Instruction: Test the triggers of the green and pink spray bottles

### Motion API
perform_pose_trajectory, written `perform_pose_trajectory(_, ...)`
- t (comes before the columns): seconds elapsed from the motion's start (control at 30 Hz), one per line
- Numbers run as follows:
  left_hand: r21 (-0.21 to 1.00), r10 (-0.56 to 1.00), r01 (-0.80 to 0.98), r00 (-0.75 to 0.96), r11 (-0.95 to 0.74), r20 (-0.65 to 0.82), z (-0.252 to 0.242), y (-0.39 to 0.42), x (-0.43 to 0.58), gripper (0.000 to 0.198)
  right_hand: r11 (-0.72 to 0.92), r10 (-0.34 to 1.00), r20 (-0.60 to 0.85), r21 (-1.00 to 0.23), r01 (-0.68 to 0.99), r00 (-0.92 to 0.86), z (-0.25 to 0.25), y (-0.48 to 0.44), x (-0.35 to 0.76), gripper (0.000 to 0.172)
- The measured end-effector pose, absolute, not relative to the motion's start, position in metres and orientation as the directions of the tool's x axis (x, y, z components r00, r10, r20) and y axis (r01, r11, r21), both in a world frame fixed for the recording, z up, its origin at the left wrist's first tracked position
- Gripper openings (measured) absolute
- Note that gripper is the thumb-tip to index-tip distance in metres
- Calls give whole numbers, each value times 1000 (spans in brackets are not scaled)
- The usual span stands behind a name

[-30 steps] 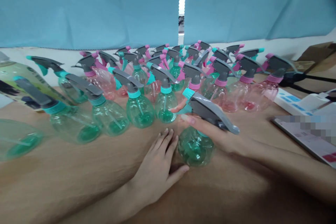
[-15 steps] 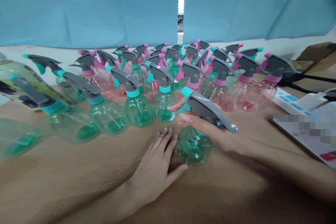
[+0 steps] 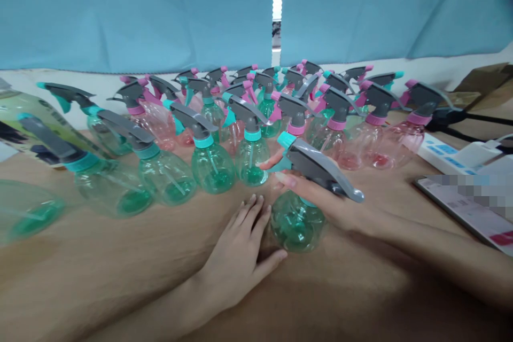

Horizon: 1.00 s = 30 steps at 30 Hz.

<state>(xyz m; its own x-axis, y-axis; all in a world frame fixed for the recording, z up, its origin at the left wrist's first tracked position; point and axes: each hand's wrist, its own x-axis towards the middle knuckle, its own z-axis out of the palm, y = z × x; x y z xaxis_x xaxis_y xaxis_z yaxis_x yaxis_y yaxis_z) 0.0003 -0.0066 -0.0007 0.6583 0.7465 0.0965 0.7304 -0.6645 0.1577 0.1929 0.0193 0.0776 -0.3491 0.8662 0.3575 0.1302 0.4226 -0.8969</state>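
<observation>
A clear green spray bottle with a grey and teal trigger head stands nearest me on the wooden table. Around its neck, below the trigger, my right hand is closed; the thumb lies in front and a fingertip shows on the far side. My left hand lies palm down on the tabletop just left of that bottle, holding nothing, its fingers stretched out and its thumb pointing to the bottle's base. Just behind the hands stand another green spray bottle and a second green one.
Several pink spray bottles and more green ones crowd the back of the table. On the right are a phone, a white power strip and a cardboard box. A large labelled container stands left; a blue curtain hangs behind.
</observation>
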Motion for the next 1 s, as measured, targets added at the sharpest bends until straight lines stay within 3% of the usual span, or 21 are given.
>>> perform_pose_trajectory(0.53,156,743,727,659,-668,115,-3,-6,-1,69,457,851,392,-881,124,-349,74,20,194,13)
perform_pose_trajectory(0.77,157,741,724,661,-671,120,-4,-6,-1,71,507,825,427,-848,154,-369,79,20,194,6)
perform_pose_trajectory(1.0,138,735,722,667,-678,121,-3,-5,-1,70,577,802,492,-785,226,-339,82,17,195,14)
